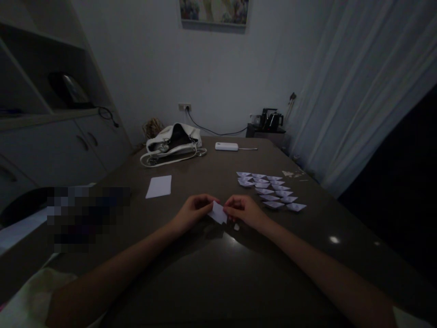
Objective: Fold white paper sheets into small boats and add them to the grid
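Observation:
Between my two hands is a small white folded piece of paper (218, 213), held just above the dark table (205, 282). My left hand (194, 212) pinches its left edge between thumb and fingers. On the other side, my right hand (245, 210) grips the paper's right corner the same way. A small white scrap (236, 226) lies beneath my right hand. To the right stand several folded paper boats (269, 191) grouped in rows. A stack of white paper sheets (159, 187) rests to the left, beyond my left hand.
A white handbag (175, 141) sits at the far left of the table. A white power strip-like device (226, 146) with a short cable lies at the back. Small torn bits (292, 174) are near the right edge. Black kettles (272, 120) stand on a stand behind.

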A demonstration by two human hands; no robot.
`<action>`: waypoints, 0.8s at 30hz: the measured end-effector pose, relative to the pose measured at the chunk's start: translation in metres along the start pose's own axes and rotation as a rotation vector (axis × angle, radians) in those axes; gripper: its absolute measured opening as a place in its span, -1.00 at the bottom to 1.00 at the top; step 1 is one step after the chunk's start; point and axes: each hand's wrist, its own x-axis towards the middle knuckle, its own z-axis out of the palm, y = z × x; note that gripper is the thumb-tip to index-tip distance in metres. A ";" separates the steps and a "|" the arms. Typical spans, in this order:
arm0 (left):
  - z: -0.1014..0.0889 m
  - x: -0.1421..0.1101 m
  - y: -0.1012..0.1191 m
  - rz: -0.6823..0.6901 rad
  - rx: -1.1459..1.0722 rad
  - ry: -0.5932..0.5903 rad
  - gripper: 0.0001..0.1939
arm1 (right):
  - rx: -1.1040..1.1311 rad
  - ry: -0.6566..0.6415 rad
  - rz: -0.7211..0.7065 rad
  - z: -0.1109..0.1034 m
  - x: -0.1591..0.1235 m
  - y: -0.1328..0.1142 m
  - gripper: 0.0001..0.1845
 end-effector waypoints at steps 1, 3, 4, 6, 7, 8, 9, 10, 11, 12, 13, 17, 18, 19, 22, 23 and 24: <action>0.000 0.001 0.000 0.001 0.043 -0.002 -0.69 | -0.053 0.001 -0.038 0.001 -0.001 -0.002 -0.75; -0.001 0.002 -0.001 0.006 0.140 -0.012 -0.68 | -0.145 0.018 -0.133 0.005 -0.004 -0.005 -0.75; 0.000 0.002 -0.001 0.011 0.185 -0.019 -0.68 | -0.168 0.025 -0.156 0.006 -0.006 -0.007 -0.75; 0.000 0.002 -0.001 0.023 0.258 -0.035 -0.69 | -0.210 0.035 -0.171 0.009 -0.008 -0.008 -0.77; 0.000 0.001 -0.001 0.027 0.283 -0.040 -0.69 | -0.226 0.047 -0.174 0.010 -0.009 -0.008 -0.79; 0.001 0.001 -0.001 0.031 0.301 -0.042 -0.69 | -0.235 0.062 -0.176 0.011 -0.009 -0.007 -0.81; 0.001 0.001 -0.002 0.033 0.315 -0.040 -0.68 | -0.233 0.078 -0.174 0.011 -0.009 -0.006 -0.84; 0.000 0.001 -0.002 0.034 0.327 -0.033 -0.66 | -0.219 0.093 -0.165 0.011 -0.008 -0.005 -0.85; -0.001 0.002 -0.003 0.032 0.344 -0.026 -0.64 | -0.197 0.108 -0.148 0.010 -0.007 -0.003 -0.85; -0.002 0.002 -0.003 0.026 0.371 -0.015 -0.61 | -0.172 0.121 -0.124 0.008 -0.005 -0.001 -0.82; -0.003 0.003 -0.003 0.016 0.410 0.000 -0.59 | -0.149 0.137 -0.099 0.007 -0.004 0.001 -0.78; -0.008 0.003 -0.001 -0.034 0.649 0.059 -0.62 | -0.147 0.165 -0.037 0.002 -0.001 0.006 -0.71; -0.007 0.002 0.000 -0.032 0.700 0.062 -0.64 | -0.165 0.157 -0.033 0.002 -0.001 0.007 -0.71; -0.007 0.001 0.001 -0.025 0.741 0.059 -0.67 | -0.191 0.147 -0.031 0.002 -0.001 0.007 -0.71; -0.004 -0.001 0.001 -0.007 0.813 0.059 -0.72 | -0.340 0.133 -0.041 0.004 -0.005 0.005 -0.74; -0.004 -0.002 0.000 -0.002 0.831 0.066 -0.73 | -0.429 0.137 -0.064 0.005 -0.006 0.004 -0.77; -0.003 -0.002 -0.002 0.005 0.849 0.075 -0.74 | -0.533 0.149 -0.103 0.005 -0.008 0.002 -0.79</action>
